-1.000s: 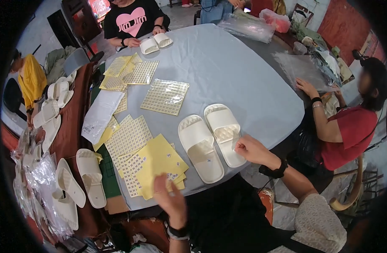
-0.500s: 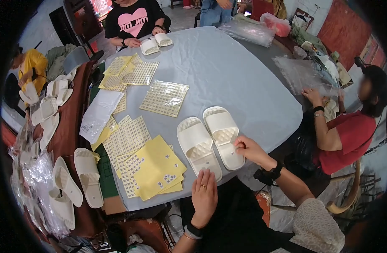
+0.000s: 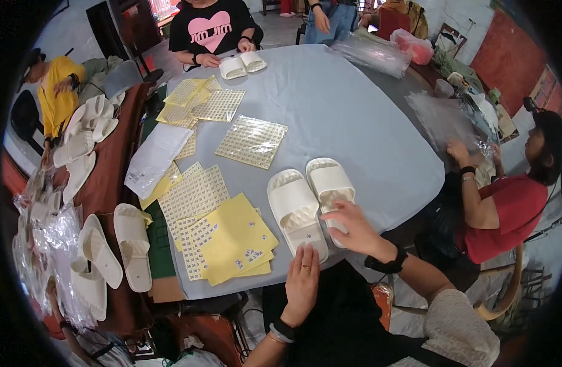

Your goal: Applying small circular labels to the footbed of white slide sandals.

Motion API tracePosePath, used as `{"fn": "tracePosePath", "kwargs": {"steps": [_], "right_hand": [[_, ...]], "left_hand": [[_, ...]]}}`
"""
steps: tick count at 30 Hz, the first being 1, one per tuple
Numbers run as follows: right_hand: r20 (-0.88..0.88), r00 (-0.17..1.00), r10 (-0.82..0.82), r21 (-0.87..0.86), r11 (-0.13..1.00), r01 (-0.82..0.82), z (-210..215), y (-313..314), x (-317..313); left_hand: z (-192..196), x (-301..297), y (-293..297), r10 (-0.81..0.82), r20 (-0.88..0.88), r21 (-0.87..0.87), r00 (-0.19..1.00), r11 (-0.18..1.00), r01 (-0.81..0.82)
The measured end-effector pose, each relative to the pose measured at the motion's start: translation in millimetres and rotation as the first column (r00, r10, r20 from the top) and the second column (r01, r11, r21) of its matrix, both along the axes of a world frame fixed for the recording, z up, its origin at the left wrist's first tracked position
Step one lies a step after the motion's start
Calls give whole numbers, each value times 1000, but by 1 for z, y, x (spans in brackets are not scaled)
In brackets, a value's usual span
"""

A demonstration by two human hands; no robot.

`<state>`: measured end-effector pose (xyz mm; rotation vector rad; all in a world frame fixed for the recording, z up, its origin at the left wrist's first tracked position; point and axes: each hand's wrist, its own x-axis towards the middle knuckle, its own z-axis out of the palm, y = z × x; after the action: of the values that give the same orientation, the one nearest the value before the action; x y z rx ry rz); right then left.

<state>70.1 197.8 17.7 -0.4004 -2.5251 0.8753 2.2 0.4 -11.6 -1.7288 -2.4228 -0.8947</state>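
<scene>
1. Lying toward eight o'clock in the view, white slippers (image 3: 133, 227) rest on a brown-covered table (image 3: 111, 177).
2. At seven o'clock, a yellow sheet (image 3: 232, 238) bearing stickers (image 3: 253, 254) overlaps patterned sheets (image 3: 195, 188).
3. At five, the left cream slipper (image 3: 289, 200) sits on the grey tablecloth (image 3: 354, 122).
4. At six, the left hand (image 3: 301, 281) has straight, released fingers over its heel; contact cannot be told.
5. At four, the right hand (image 3: 352, 227), fingers parted and loosely bent, partly covers the right cream slipper (image 3: 331, 179).
</scene>
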Motion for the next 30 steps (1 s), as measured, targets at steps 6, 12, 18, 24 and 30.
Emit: {"fn": "tracePosePath", "kwargs": {"steps": [6, 12, 18, 24, 30], "right_hand": [[122, 991, -58, 18, 998, 57, -18, -18, -64], [195, 971, -141, -151, 974, 172, 2, -37, -25], [73, 970, 232, -143, 965, -220, 40, -9, 45], [-107, 892, -440, 223, 863, 453, 84, 158, 32], [-157, 939, -306, 197, 922, 333, 35, 110, 23]], "left_hand": [[10, -2, 0, 1, 30, 37, 1000, 999, -3], [31, -26, -35, 108, 93, 181, 990, 976, -123], [39, -74, -95, 351, -37, 169, 936, 925, -341], [54, -94, -112, 423, -76, 168, 903, 898, -406], [71, -102, -114, 567, 48, 146, 823, 811, -567]]}}
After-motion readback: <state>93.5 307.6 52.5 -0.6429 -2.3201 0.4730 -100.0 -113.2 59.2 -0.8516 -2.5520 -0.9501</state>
